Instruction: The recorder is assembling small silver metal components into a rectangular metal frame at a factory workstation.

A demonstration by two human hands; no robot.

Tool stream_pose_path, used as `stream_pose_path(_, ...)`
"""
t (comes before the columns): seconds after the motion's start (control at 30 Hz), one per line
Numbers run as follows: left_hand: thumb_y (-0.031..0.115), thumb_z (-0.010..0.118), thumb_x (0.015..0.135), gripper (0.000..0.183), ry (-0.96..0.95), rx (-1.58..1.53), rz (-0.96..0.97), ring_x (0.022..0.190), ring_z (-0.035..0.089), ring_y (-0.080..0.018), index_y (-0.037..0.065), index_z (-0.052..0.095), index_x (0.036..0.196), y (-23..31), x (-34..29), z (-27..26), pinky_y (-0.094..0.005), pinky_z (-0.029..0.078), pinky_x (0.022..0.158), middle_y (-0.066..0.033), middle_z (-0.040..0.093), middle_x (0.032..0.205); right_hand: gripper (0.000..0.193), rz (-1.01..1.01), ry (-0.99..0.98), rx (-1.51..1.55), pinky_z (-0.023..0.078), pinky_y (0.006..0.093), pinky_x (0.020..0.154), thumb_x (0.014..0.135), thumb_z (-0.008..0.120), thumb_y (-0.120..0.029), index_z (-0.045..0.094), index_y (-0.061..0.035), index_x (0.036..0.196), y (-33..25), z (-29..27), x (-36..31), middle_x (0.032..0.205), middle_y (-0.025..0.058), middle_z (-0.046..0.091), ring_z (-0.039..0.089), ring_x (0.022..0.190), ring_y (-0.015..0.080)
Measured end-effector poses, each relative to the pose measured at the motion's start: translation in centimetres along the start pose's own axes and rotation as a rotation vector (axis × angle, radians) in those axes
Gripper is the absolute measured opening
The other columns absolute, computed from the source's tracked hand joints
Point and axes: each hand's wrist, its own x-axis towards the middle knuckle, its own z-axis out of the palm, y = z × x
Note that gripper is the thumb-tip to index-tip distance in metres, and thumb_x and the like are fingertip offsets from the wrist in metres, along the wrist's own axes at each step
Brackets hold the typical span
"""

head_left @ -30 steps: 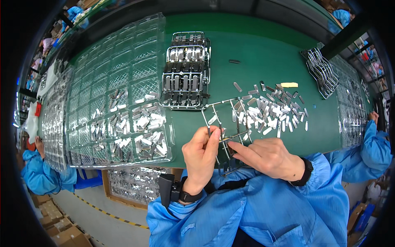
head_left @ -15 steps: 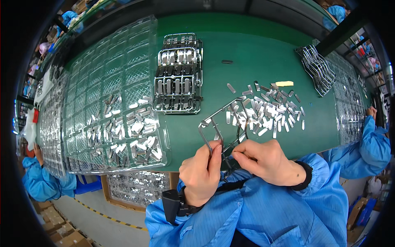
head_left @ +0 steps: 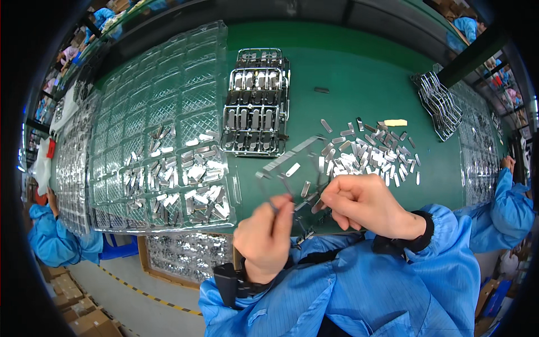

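I hold a thin metal frame (head_left: 292, 168) with small silver strips still attached, tilted above the near edge of the green table (head_left: 348, 84). My left hand (head_left: 265, 238) grips its lower left corner. My right hand (head_left: 365, 205) pinches its lower right part, fingers closed on a strip there. A loose pile of small silver strips (head_left: 370, 154) lies on the table just beyond my right hand. A clear plastic blister tray (head_left: 163, 146) at the left holds several strips in its near pockets.
A stack of full metal frames (head_left: 255, 106) lies at the table's middle. Bare stripped frames (head_left: 441, 104) are piled at the far right. More clear trays (head_left: 73, 163) stand at far left and right. Co-workers in blue sleeves (head_left: 505, 202) sit at both sides.
Both hands have drawn the frame toward me and tilted it up off the table. Several strips have gone from it.
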Motion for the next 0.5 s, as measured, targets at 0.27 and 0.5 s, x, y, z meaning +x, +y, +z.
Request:
stream_pose_path(0.27,0.008,0.053,0.094,0.016,0.117,-0.513,-0.629,0.043,0.033,0.0016,-0.005,0.061,0.099,-1.5,0.8,-0.8,-0.0187,0.019,0.038,0.0081,0.041,0.053,0.013,-0.808,0.349,-0.852,0.047,0.0324,0.046,0.080,0.067,-0.011,0.064,-0.0037,0.090,3.6,-1.8,3.8,0.062,0.0108,0.062,0.062,0.053,0.0218)
stream_pose_path(0.5,0.013,0.057,0.094,0.017,0.086,-0.634,-0.671,0.041,0.038,-0.0001,-0.002,0.064,0.096,-1.6,1.1,-0.5,-0.0177,0.025,0.038,0.0046,0.047,0.053,0.020,-0.984,0.418,-1.154,0.043,0.0302,0.042,0.077,0.066,-0.010,0.064,-0.0027,0.096,2.5,-1.4,2.4,0.053,0.0025,0.049,0.055,0.048,0.0168)
